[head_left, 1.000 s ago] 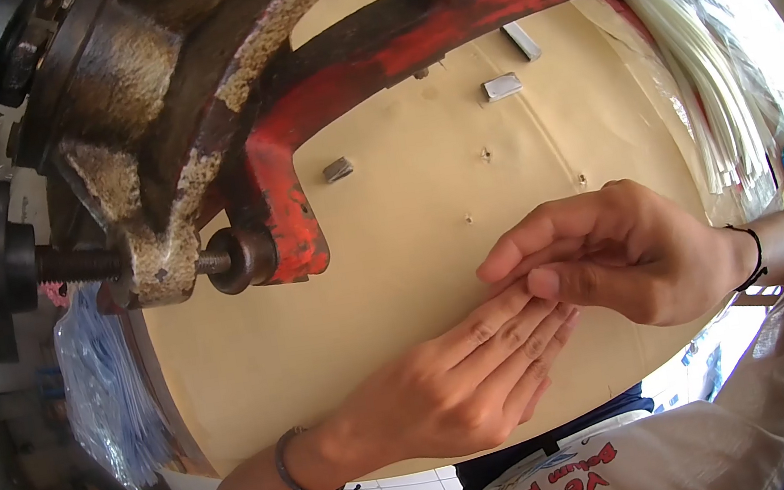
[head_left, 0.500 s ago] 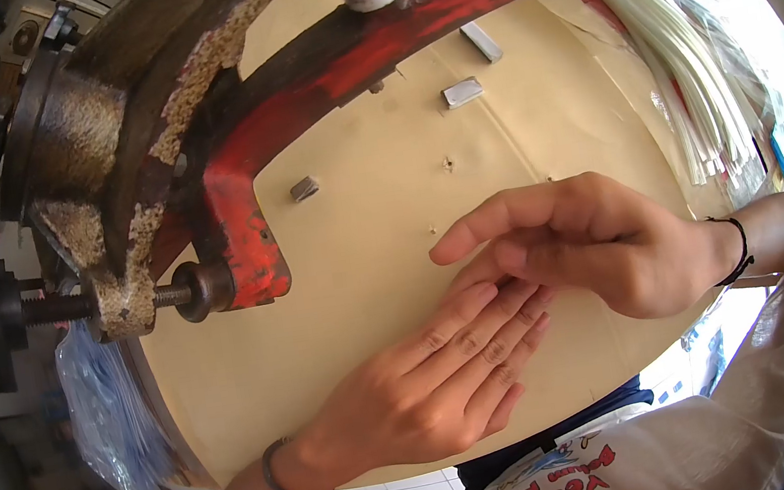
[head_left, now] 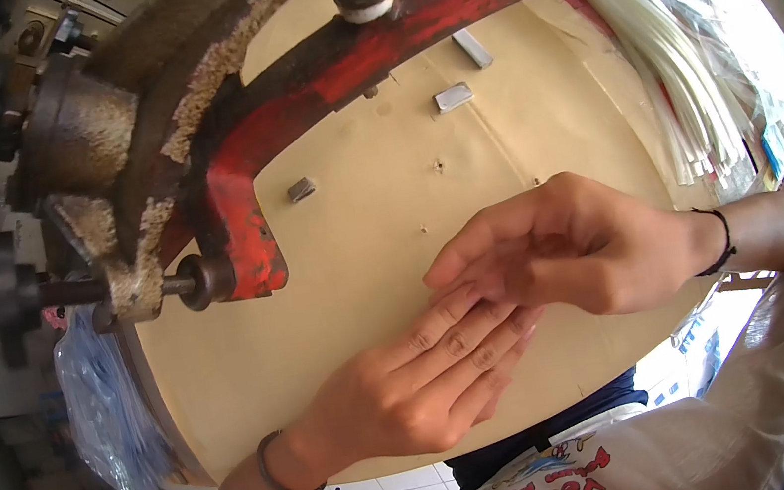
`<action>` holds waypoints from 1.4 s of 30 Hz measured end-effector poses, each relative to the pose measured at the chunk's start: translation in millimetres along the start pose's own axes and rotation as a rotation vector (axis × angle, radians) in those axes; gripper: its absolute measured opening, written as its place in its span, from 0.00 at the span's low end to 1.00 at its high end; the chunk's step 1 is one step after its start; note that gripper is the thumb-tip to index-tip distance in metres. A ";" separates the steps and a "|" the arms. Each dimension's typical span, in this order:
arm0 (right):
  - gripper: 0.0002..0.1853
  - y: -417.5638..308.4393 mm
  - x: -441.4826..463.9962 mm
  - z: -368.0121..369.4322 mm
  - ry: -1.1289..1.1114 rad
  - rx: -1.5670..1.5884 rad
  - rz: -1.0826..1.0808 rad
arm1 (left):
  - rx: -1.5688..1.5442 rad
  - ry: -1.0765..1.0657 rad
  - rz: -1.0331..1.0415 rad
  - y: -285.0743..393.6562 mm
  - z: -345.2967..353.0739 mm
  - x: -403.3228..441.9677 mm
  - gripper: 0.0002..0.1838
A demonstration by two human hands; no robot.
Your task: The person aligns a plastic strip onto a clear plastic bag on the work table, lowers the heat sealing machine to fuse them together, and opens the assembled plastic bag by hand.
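Tan sheet (head_left: 353,250) at the centre, both hands over its near part.
It looks smooth but creased, with small torn holes (head_left: 438,167); a snagged finger could widen them, and a careless sweep could knock the grey block (head_left: 302,189) at 10 o'clock. The left hand (head_left: 402,384), at 6, has its fingers extended; the right (head_left: 594,257), at 3, curls by their tips. Whether either grip is closed on anything, one cannot tell. A red arm (head_left: 310,86) spans 11 o'clock.
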State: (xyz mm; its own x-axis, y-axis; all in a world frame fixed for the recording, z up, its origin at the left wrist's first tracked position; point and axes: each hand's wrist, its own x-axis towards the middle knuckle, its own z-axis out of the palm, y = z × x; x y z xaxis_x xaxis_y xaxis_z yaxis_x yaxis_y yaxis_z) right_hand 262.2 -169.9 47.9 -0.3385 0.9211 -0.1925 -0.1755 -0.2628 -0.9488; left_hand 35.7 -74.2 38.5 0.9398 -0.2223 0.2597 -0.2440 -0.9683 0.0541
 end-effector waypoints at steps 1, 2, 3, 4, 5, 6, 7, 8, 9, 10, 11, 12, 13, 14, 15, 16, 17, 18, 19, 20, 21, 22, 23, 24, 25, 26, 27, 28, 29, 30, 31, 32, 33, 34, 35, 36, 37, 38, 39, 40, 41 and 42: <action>0.21 -3.2 -0.4 -0.8 -0.007 -0.033 0.028 | 0.012 0.023 0.034 -1.4 0.6 -0.8 0.18; 0.21 -6.5 -1.0 -2.1 -0.012 -0.068 0.054 | -0.007 0.028 0.030 -2.9 0.4 0.4 0.19; 0.21 -5.1 1.0 -5.1 -0.019 -0.112 0.011 | -0.028 0.032 0.027 -4.8 0.3 2.0 0.19; 0.21 -0.3 5.1 -9.5 -0.025 -0.153 -0.032 | -0.050 0.036 0.025 -6.0 -0.2 3.8 0.19; 0.21 2.0 7.9 -13.0 -0.032 -0.195 -0.074 | -0.060 0.043 0.023 -6.6 -0.6 5.2 0.19; 0.22 -0.3 10.1 -13.6 -0.057 -0.208 -0.075 | -0.069 0.052 0.018 -7.4 -1.5 5.1 0.19; 0.22 -2.2 11.6 -15.6 -0.083 -0.216 -0.075 | -0.081 0.058 0.012 -8.6 -1.3 6.2 0.19; 0.22 -3.0 13.3 -18.1 -0.110 -0.223 -0.075 | -0.072 0.058 0.019 -10.6 -1.5 6.7 0.19; 0.22 -2.1 15.0 -21.9 -0.139 -0.219 -0.068 | -0.067 0.055 0.022 -12.3 -1.5 6.8 0.20; 0.22 -0.8 16.8 -25.3 -0.172 -0.212 -0.059 | -0.066 0.052 0.021 -12.7 -1.2 6.2 0.20; 0.23 -1.3 18.3 -27.6 -0.203 -0.211 -0.054 | -0.062 0.061 0.030 -14.4 -0.3 5.7 0.22; 0.24 -3.7 19.2 -28.9 -0.219 -0.226 -0.044 | -0.072 0.065 0.023 -15.0 0.2 5.4 0.22; 0.24 -7.3 19.0 -29.1 -0.233 -0.245 -0.034 | -0.078 0.072 0.018 -14.8 0.2 5.4 0.22; 0.25 -10.6 18.9 -29.9 -0.247 -0.265 -0.023 | -0.084 0.081 0.014 -15.2 0.4 6.1 0.23; 0.27 -10.4 20.5 -32.5 -0.251 -0.272 -0.028 | -0.088 0.084 0.005 -16.1 0.6 6.9 0.23; 0.30 -7.3 22.0 -36.2 -0.258 -0.278 -0.032 | -0.092 0.086 -0.005 -16.4 1.0 7.9 0.22; 0.32 -6.3 22.8 -36.7 -0.268 -0.283 -0.035 | -0.095 0.087 -0.019 -16.6 1.2 6.9 0.22; 0.36 -8.7 21.9 -35.2 -0.313 -0.331 -0.050 | -0.087 0.069 -0.001 -17.8 2.1 5.4 0.21; 0.39 -12.5 20.5 -33.5 -0.359 -0.382 -0.064 | -0.075 0.054 0.015 -19.9 3.3 4.0 0.20; 0.42 -16.8 18.5 -32.0 -0.415 -0.433 -0.077 | -0.062 0.038 0.020 -19.5 3.4 3.2 0.20; 0.44 -19.5 19.1 -31.3 -0.404 -0.440 -0.039 | -0.037 0.051 0.021 -19.5 4.3 2.3 0.20; 0.46 -20.6 18.7 -30.7 -0.392 -0.446 -0.003 | -0.013 0.061 0.022 -18.0 6.0 3.4 0.20; 0.48 -20.5 17.8 -30.6 -0.383 -0.450 0.034 | 0.011 0.069 0.020 -16.1 7.8 4.5 0.20; 0.46 -19.2 16.5 -31.7 -0.363 -0.422 0.005 | 0.075 0.102 0.051 -16.4 9.9 5.3 0.20; 0.43 -16.6 15.0 -35.0 -0.346 -0.391 -0.024 | 0.140 0.131 0.082 -18.0 12.1 6.6 0.20; 0.41 -16.4 14.2 -37.1 -0.328 -0.361 -0.055 | 0.208 0.156 0.115 -15.9 9.5 7.1 0.20; 0.39 -17.7 11.3 -37.7 -0.283 -0.405 -0.011 | 0.328 0.310 0.188 -7.1 -2.6 11.2 0.20; 0.36 -18.1 6.8 -38.9 -0.234 -0.456 0.029 | 0.343 0.352 0.143 4.4 -15.7 1.7 0.19; 0.33 -21.0 4.7 -38.8 -0.178 -0.508 0.063 | 0.359 0.397 0.104 20.2 -26.7 -13.3 0.18; 0.31 -26.3 4.9 -35.0 -0.135 -0.562 0.073 | 0.373 0.438 0.069 33.0 -39.8 -28.8 0.18; 0.28 -27.5 3.5 -29.5 -0.091 -0.602 0.086 | 0.430 0.522 0.061 42.2 -56.0 -46.3 0.13; 0.25 -27.7 2.3 -25.0 -0.046 -0.636 0.100 | 0.538 0.536 -0.032 52.4 -80.4 -67.1 0.09; 0.21 -28.5 2.0 -24.1 -0.040 -0.640 0.089 | 0.646 0.549 -0.122 60.9 -105.7 -93.3 0.08; 0.20 -26.2 3.8 -27.4 -0.041 -0.647 0.076 | 0.718 0.548 -0.272 53.7 -121.7 -131.5 0.07; 0.20 -23.9 6.2 -29.5 -0.035 -0.653 0.073 | 0.807 0.644 -0.537 51.5 -142.8 -148.8 0.05; 0.19 -21.9 7.3 -30.7 -0.028 -0.658 0.072 | 0.768 0.641 -0.912 44.0 -159.5 -181.4 0.13; 0.19 -21.3 8.0 -31.3 -0.030 -0.684 0.073 | 0.789 0.583 -1.050 38.0 -178.1 -217.0 0.19; 0.19 -21.0 8.0 -31.3 -0.028 -0.708 0.074 | 0.809 0.509 -1.185 31.9 -196.6 -252.6 0.24; 0.19 -21.1 7.4 -30.2 -0.022 -0.731 0.074 | 0.772 0.392 -1.320 24.2 -206.9 -292.9 0.26; 0.18 -21.4 7.4 -28.1 -0.026 -0.728 0.073 | 0.673 0.257 -1.437 20.8 -198.8 -333.4 0.28; 0.17 -22.2 7.1 -25.6 -0.027 -0.723 0.073 | 0.549 0.157 -1.512 19.5 -186.1 -369.5 0.30; 0.16 -23.7 5.8 -24.4 -0.027 -0.722 0.070 | 0.460 0.103 -1.538 21.4 -171.7 -391.4 0.32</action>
State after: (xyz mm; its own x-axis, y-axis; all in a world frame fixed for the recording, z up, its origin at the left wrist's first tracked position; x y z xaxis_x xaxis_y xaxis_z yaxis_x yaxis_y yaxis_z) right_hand 287.0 -151.4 63.2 -0.3506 0.8992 -0.2619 0.4982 -0.0577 -0.8651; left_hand -378.5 11.6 103.5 0.1899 0.9358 0.2970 0.9771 -0.2099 0.0365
